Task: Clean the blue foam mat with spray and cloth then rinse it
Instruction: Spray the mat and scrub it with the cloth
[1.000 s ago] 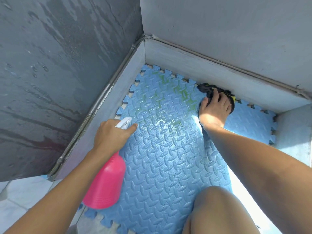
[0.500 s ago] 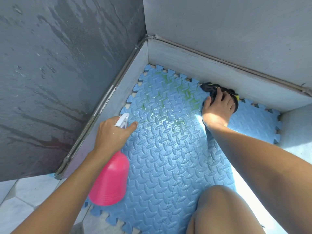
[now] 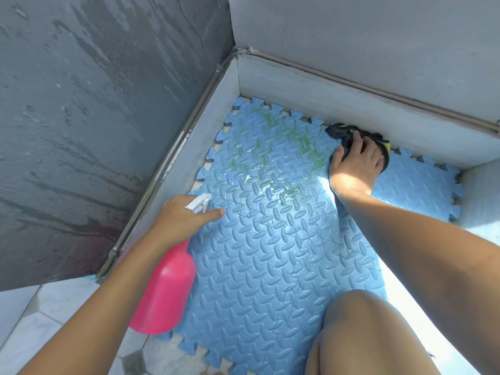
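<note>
The blue foam mat (image 3: 259,255) with a raised leaf pattern and jigsaw edges lies on the floor in a wall corner. Green stains and wet patches mark its far part. My left hand (image 3: 184,215) grips a pink spray bottle (image 3: 165,293) by its white trigger head, index finger stretched forward, nozzle pointing at the mat. My right hand (image 3: 354,163) presses a dark cloth (image 3: 341,132) with a yellow edge onto the mat's far edge, against the wall base.
Dark wet wall at left, grey wall behind, both with a pale skirting (image 3: 351,104) bordering the mat. My bare knee (image 3: 365,334) rests over the mat's near right part. Pale floor tiles (image 3: 40,326) show at lower left. Bright sunlight falls along the right.
The view has shifted slightly; both hands sit a little lower and further right in the frame. The right hand stays on the cloth at the far edge, the left keeps the bottle.
</note>
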Available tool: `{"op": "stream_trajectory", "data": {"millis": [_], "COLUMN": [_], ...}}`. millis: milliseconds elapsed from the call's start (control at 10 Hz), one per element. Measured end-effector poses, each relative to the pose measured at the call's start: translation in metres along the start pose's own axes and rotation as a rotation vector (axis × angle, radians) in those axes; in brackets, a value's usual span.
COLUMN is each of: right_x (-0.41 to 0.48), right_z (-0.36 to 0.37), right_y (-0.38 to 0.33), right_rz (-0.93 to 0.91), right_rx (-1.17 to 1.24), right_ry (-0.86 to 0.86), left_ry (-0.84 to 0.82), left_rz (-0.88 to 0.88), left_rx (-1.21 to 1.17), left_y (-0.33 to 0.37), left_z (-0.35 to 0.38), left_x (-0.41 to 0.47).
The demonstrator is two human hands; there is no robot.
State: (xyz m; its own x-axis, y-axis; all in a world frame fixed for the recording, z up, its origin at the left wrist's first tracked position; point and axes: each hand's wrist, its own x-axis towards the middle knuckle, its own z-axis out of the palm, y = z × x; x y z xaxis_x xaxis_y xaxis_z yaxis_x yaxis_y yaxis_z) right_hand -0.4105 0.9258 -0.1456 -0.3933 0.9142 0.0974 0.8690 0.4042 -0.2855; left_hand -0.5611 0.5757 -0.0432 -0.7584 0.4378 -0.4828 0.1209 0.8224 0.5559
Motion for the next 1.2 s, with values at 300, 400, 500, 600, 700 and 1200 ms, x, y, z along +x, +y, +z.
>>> {"op": "stream_trajectory", "data": {"millis": [300, 400, 500, 600, 700, 1200], "right_x": [0.0, 0.0, -0.001, 0.0, -0.001, 0.0], "right_z": [0.0, 0.001, 0.001, 0.001, 0.001, 0.001], "right_y": [0.0, 0.0, 0.0, 0.0, 0.0, 0.0], "right_rz": [-0.001, -0.003, -0.003, -0.007, -0.008, -0.008], "right_rx": [0.002, 0.013, 0.008, 0.005, 0.009, 0.001], "right_ry": [0.002, 0.006, 0.006, 0.012, 0.016, -0.007], "left_ry": [0.246, 0.262, 0.289, 0.313, 0.295, 0.199], "left_rz": [-0.024, 0.011, -0.043, -0.073, -0.031, 0.047], "left_rx": [0.0, -0.002, 0.063, 0.069, 0.049, -0.144], "left_y": [0.002, 0.002, 0.005, 0.008, 0.01, 0.031], "left_z": [0.0, 0.0, 0.001, 0.002, 0.001, -0.005], "left_x": [-0.006, -0.004, -0.006, -0.009, -0.008, -0.004]}}
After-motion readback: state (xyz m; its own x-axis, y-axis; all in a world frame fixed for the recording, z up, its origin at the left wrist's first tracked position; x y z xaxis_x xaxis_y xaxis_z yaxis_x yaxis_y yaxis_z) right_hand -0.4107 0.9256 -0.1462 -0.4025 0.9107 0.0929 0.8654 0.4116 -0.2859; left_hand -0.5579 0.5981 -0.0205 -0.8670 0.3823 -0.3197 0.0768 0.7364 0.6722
